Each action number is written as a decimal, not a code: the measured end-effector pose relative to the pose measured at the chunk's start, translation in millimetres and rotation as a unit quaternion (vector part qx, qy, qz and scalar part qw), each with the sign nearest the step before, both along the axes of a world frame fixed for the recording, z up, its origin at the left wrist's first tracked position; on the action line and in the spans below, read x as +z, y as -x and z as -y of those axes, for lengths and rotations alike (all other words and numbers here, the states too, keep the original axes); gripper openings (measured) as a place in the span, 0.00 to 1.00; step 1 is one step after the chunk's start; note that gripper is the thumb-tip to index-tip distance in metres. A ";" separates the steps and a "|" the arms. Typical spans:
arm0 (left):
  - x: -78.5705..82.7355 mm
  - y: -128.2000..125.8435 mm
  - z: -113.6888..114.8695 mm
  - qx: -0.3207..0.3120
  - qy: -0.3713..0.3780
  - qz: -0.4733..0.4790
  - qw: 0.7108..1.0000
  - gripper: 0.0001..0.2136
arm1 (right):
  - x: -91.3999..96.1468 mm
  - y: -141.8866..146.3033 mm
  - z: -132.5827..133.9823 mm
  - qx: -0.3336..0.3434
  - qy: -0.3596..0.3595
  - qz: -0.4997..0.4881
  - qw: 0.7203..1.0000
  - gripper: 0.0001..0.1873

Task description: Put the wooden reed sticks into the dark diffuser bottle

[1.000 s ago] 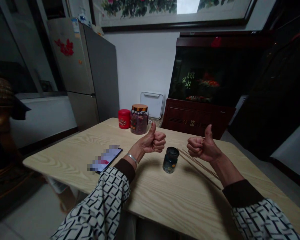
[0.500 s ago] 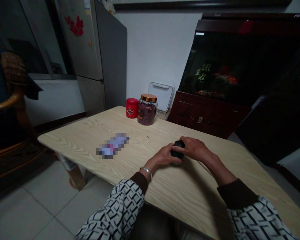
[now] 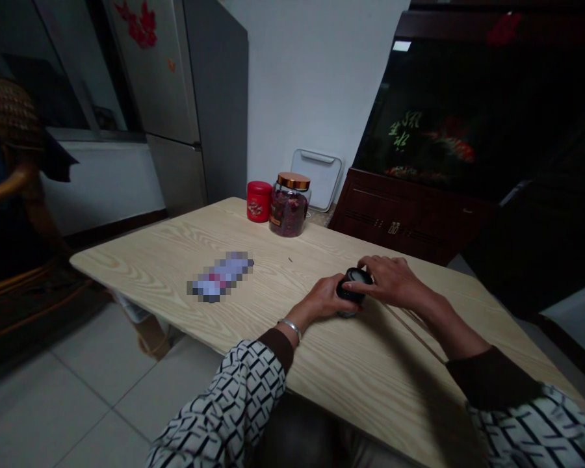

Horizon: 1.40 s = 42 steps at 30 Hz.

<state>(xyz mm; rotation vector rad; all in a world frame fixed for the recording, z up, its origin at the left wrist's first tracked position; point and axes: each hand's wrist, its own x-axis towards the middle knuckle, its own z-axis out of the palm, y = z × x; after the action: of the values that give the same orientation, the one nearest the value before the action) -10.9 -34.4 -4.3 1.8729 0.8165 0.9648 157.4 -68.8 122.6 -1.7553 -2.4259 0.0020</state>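
Observation:
A small dark jar with a black lid (image 3: 353, 286) stands on the light wooden table (image 3: 351, 370). My left hand (image 3: 324, 299) is wrapped round the jar's body from the left. My right hand (image 3: 394, 280) grips the lid from the right, fingers curled over its edge. Several thin wooden sticks (image 3: 416, 333) lie on the table just right of the jar, partly hidden under my right forearm.
A phone (image 3: 220, 277) lies on the table to the left. A red tin (image 3: 259, 201) and a glass jar with a copper lid (image 3: 289, 203) stand at the far edge. A fridge (image 3: 185, 97), a fish tank cabinet (image 3: 448, 143) and a wooden chair (image 3: 14, 214) surround the table.
A second ago both hands were raised with thumbs up, away from the jar. They came down onto it, and the right hand now sits further right on the lid.

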 end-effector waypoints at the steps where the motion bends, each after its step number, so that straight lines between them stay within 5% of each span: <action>1: 0.0 0.0 0.0 0.003 0.000 -0.003 1.000 0.28 | 0.1 1.4 -0.1 0.003 0.002 0.016 1.000 0.28; 3: 0.0 0.2 -0.2 0.008 0.003 -0.004 1.000 0.30 | 3.3 2.0 0.1 0.071 0.031 -0.010 0.997 0.27; 6: -0.4 0.8 -0.9 0.008 0.000 0.003 1.000 0.32 | 9.0 0.9 1.3 0.160 0.057 -0.095 0.981 0.40; 8: -0.7 0.7 -1.4 0.000 -0.004 0.007 1.000 0.31 | 9.3 1.6 1.6 0.116 0.041 -0.086 0.989 0.41; 11: -0.9 0.3 -1.5 -0.002 0.000 0.002 1.000 0.29 | 6.3 3.8 1.1 0.022 0.017 -0.007 1.000 0.28; 13: -0.8 0.1 -1.2 0.005 0.003 -0.001 1.000 0.28 | 6.0 3.6 1.2 0.049 0.030 -0.001 0.998 0.24; 16: -0.5 0.6 -0.3 0.008 0.000 0.005 1.000 0.30 | 9.4 1.8 3.3 0.144 0.060 -0.059 0.986 0.37; 18: -0.4 0.9 0.1 0.000 -0.004 0.009 1.000 0.30 | 12.0 2.1 5.3 0.117 0.048 -0.058 0.990 0.42; 22: -0.9 0.7 -0.1 -0.001 -0.002 0.000 1.000 0.29 | 15.5 5.3 8.6 -0.004 0.061 0.033 0.998 0.32; 24: -0.9 0.4 -0.5 0.003 -0.002 -0.004 1.000 0.30 | 17.2 5.6 9.6 0.030 0.075 0.027 0.996 0.32; 28: -0.3 0.1 -0.8 0.006 -0.005 0.002 1.000 0.32 | 19.4 6.1 9.3 0.076 0.063 -0.011 0.995 0.48; 33: 1.0 0.2 0.2 0.011 0.007 -0.017 1.000 0.28 | 14.4 7.0 3.8 0.032 0.077 0.035 0.996 0.28; 39: 2.1 1.7 0.0 0.020 -0.010 -0.028 0.999 0.31 | 19.1 -9.9 0.4 0.160 0.072 -0.141 0.974 0.28; 42: 2.1 2.2 0.6 0.012 -0.006 -0.020 1.000 0.32 | 30.7 -16.6 4.3 0.167 0.073 -0.263 0.947 0.30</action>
<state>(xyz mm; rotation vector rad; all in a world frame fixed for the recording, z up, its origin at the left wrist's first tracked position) -13.1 -34.9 -2.3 1.9026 0.8598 0.9518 173.9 -73.1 153.3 -1.1614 -2.3105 0.6186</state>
